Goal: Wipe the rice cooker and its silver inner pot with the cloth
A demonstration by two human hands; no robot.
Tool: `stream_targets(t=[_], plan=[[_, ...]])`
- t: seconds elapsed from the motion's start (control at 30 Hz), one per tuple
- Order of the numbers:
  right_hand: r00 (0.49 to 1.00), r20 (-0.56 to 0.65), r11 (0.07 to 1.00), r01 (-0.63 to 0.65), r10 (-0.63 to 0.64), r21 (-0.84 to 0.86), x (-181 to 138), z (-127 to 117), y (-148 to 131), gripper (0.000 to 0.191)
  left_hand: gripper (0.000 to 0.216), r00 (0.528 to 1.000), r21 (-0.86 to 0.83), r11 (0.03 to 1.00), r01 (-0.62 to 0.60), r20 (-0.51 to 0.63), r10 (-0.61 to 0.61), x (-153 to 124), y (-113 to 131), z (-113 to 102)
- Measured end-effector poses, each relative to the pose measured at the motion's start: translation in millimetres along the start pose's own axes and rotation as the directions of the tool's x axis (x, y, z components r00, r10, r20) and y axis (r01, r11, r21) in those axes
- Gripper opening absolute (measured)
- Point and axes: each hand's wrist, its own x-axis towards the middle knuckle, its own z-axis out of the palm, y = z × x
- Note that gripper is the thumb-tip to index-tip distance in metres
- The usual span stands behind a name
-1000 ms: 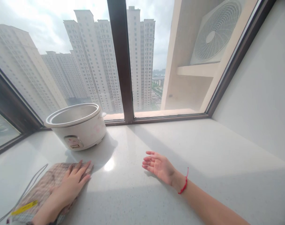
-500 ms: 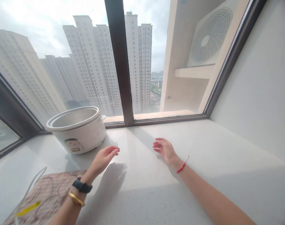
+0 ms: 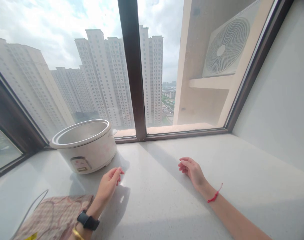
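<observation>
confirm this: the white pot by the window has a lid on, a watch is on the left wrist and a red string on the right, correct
The lid is wrong: in the head view the white pot by the window stands open, with no lid on it. The left hand does have the watch at its wrist, the right hand the red string.

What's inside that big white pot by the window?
Inside the white pot, its grey inner wall shows. The near rim hides the bottom, so I can't tell whether anything lies down there.
</observation>
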Motion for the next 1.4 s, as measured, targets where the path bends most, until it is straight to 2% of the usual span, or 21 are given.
stream_targets(t=[0.2, 0.4, 0.63, 0.87, 1.4], plan=[[1.000, 0.010, 0.997, 0.004, -0.003, -0.076, -3.7, 2.3, 1.5, 0.032, 0.053, 0.999, 0.118, 0.992, -0.047, -0.005, 0.048, -1.8, 3.8, -5.5], [1.000, -0.002, 0.990, -0.011, 0.011, -0.140, -2.5, 7.4, 2.0, 0.031, 0.047, 0.999, 0.186, 0.981, -0.048, 0.013, 0.047, -0.3, -0.9, -5.4], [1.000, -0.002, 0.984, 0.004, -0.005, -0.178, -2.9, 11.7, 2.3, 0.031, 0.045, 0.999, 0.172, 0.984, -0.037, 0.044, 0.030, 1.2, -11.7, 1.3], [1.000, 0.011, 0.978, 0.019, -0.017, -0.206, -4.5, 11.4, 3.2, 0.030, 0.053, 0.999, 0.129, 0.992, -0.010, 0.046, 0.004, -1.8, -10.1, 3.7], [0.999, 0.042, 0.972, 0.041, -0.032, -0.232, -3.9, 12.1, 5.2, 0.029, 0.048, 0.996, 0.167, 0.986, -0.011, 0.086, -0.003, -5.5, -8.2, 9.3]])
